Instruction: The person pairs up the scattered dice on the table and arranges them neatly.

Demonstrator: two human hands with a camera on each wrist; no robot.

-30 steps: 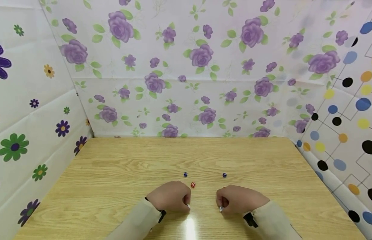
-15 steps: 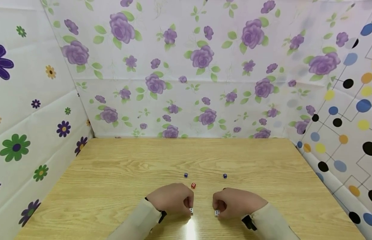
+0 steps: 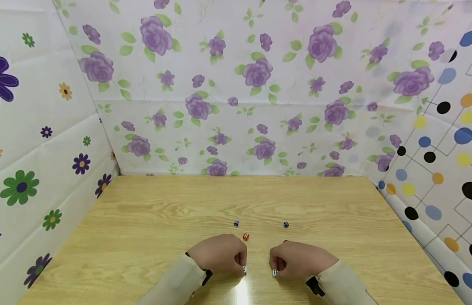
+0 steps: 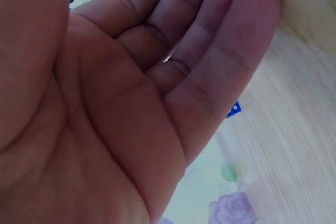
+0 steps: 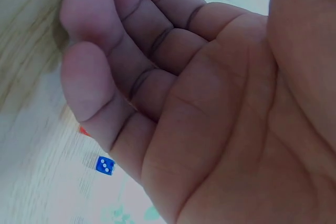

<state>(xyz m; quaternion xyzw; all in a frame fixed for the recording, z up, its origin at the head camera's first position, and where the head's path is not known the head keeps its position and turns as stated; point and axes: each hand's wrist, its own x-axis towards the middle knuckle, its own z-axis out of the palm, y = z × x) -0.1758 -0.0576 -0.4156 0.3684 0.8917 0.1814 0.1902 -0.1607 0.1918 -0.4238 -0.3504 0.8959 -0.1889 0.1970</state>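
Observation:
In the head view my left hand (image 3: 219,254) pinches a white die (image 3: 244,270) low over the wooden table. Opposite it, my right hand (image 3: 303,260) holds another white die (image 3: 274,273) between thumb and fingertips. A narrow gap separates the two dice. Just beyond the left knuckles lies a red die (image 3: 246,237). A sliver of a second red die (image 5: 84,130) shows past the right fingers in the right wrist view; the hand hides most of it. Both wrist views show curled fingers and palm, the pinched dice being out of sight there.
Farther back on the table (image 3: 163,199) lie two blue dice, a left one (image 3: 236,223) and a right one (image 3: 286,224). Cloth with purple roses (image 3: 258,72) hangs behind the table's far edge. Patterned cloths line both sides.
Both hands have come closer together and slightly nearer the body, each carrying its white die. The red and blue dice lie where they were.

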